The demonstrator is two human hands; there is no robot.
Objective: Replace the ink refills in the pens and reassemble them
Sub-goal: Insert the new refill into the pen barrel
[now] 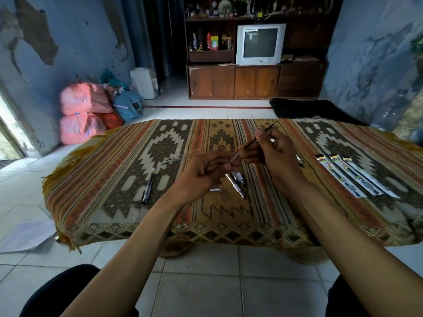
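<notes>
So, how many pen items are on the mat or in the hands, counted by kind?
Whole pen lying alone on the mat's left side: 1
Packaged refills on the right: 3
Bare refill held in both hands: 1
Loose pen parts near the middle: a cluster, number unclear
Total clearly countable: 5

- The table [75, 202] was covered by a woven cloth [128, 156], matt and coarse-looking, fraying at its left edge.
- The refill [263, 133] pinched in the right hand [274, 152] looked like thin dark plastic, with a shiny metal tip near the left hand [206, 170].
- The pen [148, 186] lying at the left was glossy plastic — clear at one end, black at the other.
- The pen parts [238, 181] beneath the hands had clear plastic and silvery, reflective bits.
- The refill packets [352, 177] at the right were glossy plastic film over printed paper.
- The floor tiles [201, 294] were smooth and faintly shiny.
- The cabinet [233, 82] was brown wood — dull, scuffed.
</notes>
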